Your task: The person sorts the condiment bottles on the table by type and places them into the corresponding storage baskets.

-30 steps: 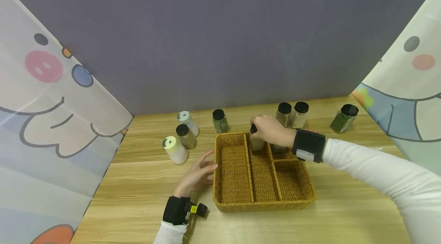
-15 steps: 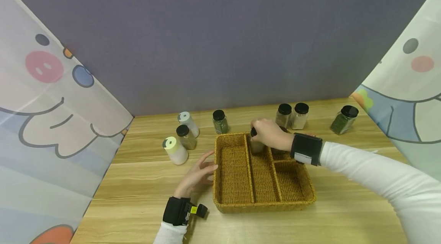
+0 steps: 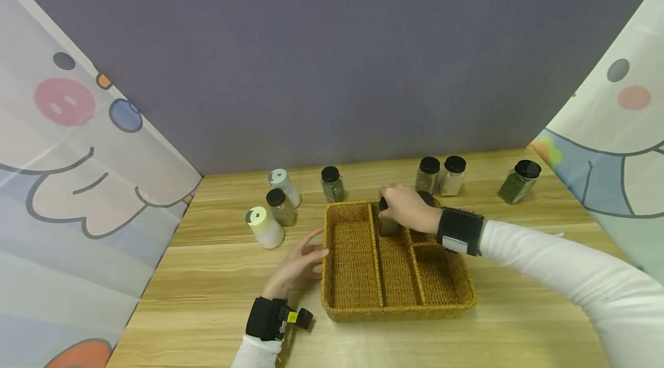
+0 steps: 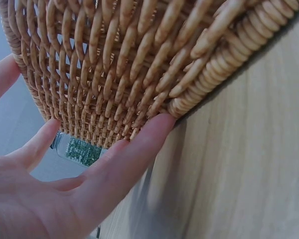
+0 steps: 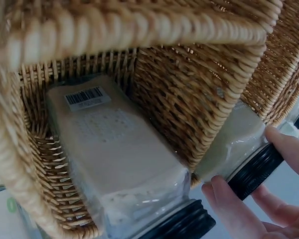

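A wicker basket (image 3: pixel 353 264) with several compartments stands mid-table. My right hand (image 3: pixel 394 205) grips a black-lidded jar (image 3: pixel 387 226) upright at the far end of the middle compartment. In the right wrist view my fingers (image 5: pixel 234 209) curl round that jar's black lid (image 5: pixel 254 172). A second jar (image 5: pixel 119 164) with pale contents and a barcode stands in the compartment beside it. My left hand (image 3: pixel 311 250) lies flat on the table with straight fingers (image 4: pixel 134 154) touching the basket's left wall (image 4: pixel 129 64).
Left of the basket stand two white bottles (image 3: pixel 282 183) (image 3: pixel 263 226) and a black-lidded jar (image 3: pixel 280 206). Behind it are a green jar (image 3: pixel 331 183) and two jars (image 3: pixel 427 173) (image 3: pixel 453 175); another green jar (image 3: pixel 519 180) is far right. Printed curtains flank the table.
My right hand has lowered the jar a little deeper into the middle compartment. The left hand has stayed against the basket's side.
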A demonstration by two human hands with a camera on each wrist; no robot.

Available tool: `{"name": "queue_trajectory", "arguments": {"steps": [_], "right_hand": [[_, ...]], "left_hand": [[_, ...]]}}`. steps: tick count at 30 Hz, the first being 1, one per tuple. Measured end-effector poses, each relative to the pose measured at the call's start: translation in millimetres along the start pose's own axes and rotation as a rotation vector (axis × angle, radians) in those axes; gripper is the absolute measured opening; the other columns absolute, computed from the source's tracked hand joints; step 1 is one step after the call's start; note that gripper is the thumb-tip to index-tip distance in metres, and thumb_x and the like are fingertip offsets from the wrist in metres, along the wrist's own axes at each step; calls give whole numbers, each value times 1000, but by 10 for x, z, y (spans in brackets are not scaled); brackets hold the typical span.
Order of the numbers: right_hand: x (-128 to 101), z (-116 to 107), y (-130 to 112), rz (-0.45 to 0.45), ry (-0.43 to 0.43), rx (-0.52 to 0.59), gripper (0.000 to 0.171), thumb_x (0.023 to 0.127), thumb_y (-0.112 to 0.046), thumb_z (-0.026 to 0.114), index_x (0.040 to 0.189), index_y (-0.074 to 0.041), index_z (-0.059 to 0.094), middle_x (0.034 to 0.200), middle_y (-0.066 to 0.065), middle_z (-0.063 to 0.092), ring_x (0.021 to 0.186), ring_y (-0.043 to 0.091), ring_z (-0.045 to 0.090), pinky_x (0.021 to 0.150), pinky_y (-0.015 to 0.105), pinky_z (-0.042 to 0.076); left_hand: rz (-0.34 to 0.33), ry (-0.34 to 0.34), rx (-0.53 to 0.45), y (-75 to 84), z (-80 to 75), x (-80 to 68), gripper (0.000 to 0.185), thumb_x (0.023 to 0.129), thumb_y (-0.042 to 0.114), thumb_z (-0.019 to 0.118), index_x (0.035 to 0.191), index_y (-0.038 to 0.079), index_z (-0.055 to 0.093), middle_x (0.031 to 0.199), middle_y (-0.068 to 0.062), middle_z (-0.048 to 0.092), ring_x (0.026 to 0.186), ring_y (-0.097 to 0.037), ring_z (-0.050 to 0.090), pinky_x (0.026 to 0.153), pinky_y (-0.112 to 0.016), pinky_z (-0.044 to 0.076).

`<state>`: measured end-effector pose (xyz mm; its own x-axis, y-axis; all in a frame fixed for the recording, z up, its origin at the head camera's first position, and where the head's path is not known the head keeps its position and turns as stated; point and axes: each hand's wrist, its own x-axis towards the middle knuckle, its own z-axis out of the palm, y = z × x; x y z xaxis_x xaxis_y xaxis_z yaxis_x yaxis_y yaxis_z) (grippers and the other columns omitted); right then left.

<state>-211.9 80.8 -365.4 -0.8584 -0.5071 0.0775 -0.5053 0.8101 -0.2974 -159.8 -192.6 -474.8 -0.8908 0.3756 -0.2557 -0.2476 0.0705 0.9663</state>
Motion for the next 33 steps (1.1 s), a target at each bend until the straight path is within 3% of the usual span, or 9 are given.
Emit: {"name": "queue_trajectory", "arguments": {"steps": [4, 7, 14, 18, 26, 33], "right_hand": [[-2, 5, -10, 0, -5, 4, 32, 72, -17, 72, 94, 1, 58, 75, 8, 54, 64, 17, 51, 49, 25, 38], [2, 7, -17, 0, -11, -5, 33, 73, -17, 72, 96, 2, 58, 76, 8, 54, 65, 18, 51, 50, 25, 38], [1, -20, -43, 11, -64, -42, 37, 75, -20, 70, 101, 2, 56, 82, 12, 54, 69, 21, 54, 52, 27, 43], [-6, -49, -50, 23, -91, -46, 36, 78, -22, 68, 102, 2, 55, 84, 13, 54, 66, 19, 54, 51, 26, 43], [-5, -187, -33, 18, -35, -34, 36, 81, -24, 64, 104, 2, 57, 80, 12, 60, 50, 11, 51, 42, 22, 39], [12, -422, 64, 40, 30, -25, 37, 83, -23, 62, 108, 3, 56, 83, 14, 63, 52, 13, 52, 46, 25, 40]], "left_hand": [[15, -7, -1, 131, 62, -93, 70, 83, 30, 60, 140, 16, 22, 129, -30, 34, 109, -36, 47, 76, -47, 49], [17, -8, -14, 143, 66, -103, 71, 83, 30, 61, 140, 15, 22, 129, -31, 33, 109, -37, 47, 77, -48, 49], [-9, 2, -20, -101, -59, 47, 65, 82, 30, 62, 138, 28, 27, 129, -21, 38, 107, -30, 50, 76, -46, 49], [-2, 1, -53, -190, -95, 105, 65, 82, 28, 62, 138, 28, 28, 128, -21, 38, 107, -33, 49, 75, -48, 49], [12, -3, -34, -97, -47, 37, 66, 82, 30, 62, 138, 26, 28, 127, -24, 38, 106, -31, 50, 76, -46, 49], [0, 0, -32, -82, -38, 39, 66, 81, 30, 63, 137, 28, 29, 127, -22, 39, 105, -31, 51, 75, -46, 50]]}}
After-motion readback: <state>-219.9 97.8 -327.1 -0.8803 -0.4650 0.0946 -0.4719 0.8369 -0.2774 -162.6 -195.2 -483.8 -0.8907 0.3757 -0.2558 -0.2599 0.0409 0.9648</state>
